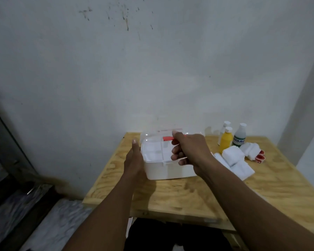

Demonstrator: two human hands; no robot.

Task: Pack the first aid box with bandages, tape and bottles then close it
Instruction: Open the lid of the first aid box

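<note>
The white first aid box (168, 172) stands on the wooden table (188, 196), and its clear lid (152, 134) is tipped up behind it. A clear divided tray (155, 150) with a red part (168, 138) sits in the box's top. My left hand (134, 160) presses against the box's left side with the thumb up. My right hand (187, 151) curls its fingers around the middle of the tray. To the right stand a yellow bottle (226, 142), a white bottle (225, 126) and a green-labelled bottle (240, 135). Bandage rolls (232, 155) and red tape rolls (260, 158) lie beside them.
Folded white gauze (242, 170) lies at the box's right side. A stained wall (152, 69) runs directly behind the table. The table's left edge drops to a patterned floor (53, 223), with a dark frame (11, 151) at far left.
</note>
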